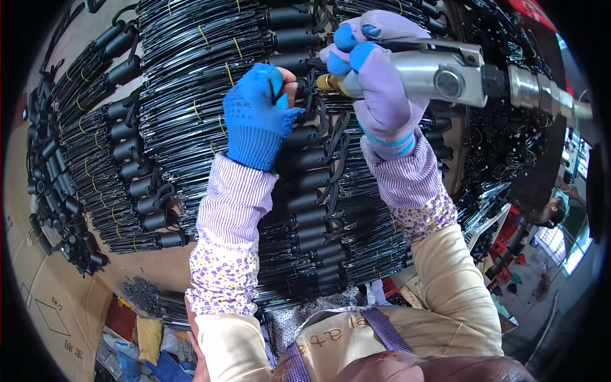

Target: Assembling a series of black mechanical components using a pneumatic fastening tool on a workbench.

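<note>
My left hand [261, 111], in a blue knit glove with bare fingertips, is closed at the handle end of a row of folded umbrella frames [197, 83]. What its fingers pinch is hidden. My right hand [388, 89], in a lilac glove with blue fingertips, is wrapped round a silver air-powered screwdriver [439, 79]. The tool lies sideways, its brass-coloured nose [328, 83] pointing left, just right of my left fingertips. Black umbrella handles [309, 156] with wrist cords line up beneath and between my hands.
More frames with black handles [130, 169] lie on the left, beside a heap of loose handles [57, 191]. A cardboard box [51, 299] stands lower left. An air hose [579, 109] runs right from the tool. Another person [555, 210] is at the far right.
</note>
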Available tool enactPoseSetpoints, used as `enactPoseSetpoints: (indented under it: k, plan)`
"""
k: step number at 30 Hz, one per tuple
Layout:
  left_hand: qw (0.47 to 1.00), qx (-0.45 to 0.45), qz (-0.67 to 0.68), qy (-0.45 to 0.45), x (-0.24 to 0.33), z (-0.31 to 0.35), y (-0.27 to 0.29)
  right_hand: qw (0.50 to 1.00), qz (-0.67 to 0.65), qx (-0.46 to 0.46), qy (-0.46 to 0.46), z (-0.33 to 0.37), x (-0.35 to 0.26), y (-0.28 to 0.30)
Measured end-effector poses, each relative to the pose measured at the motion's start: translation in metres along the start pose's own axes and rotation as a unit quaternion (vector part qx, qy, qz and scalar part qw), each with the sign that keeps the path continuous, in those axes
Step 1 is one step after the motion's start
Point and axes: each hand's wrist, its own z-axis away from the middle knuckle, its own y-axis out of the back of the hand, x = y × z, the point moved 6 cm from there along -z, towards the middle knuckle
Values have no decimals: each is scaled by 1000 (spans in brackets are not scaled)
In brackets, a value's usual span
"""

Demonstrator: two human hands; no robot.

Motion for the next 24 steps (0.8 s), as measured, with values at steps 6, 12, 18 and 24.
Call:
enactPoseSetpoints:
  k: [6, 12, 18, 24]
  plan:
    - [994, -35, -84, -65, 11, -1, -2, 982, 163, 55, -76, 15, 19, 8]
    - [997, -44, -32, -58, 7, -4, -3, 984, 112, 71, -119, 14, 24, 9]
    - [994, -66, -48, -72, 4, -6, -3, 984, 9, 85, -158, 14, 30, 9]
    - [1000, 7, 9, -21, -1, -6, 9, 928, 337, -82, -134, 22, 34, 5]
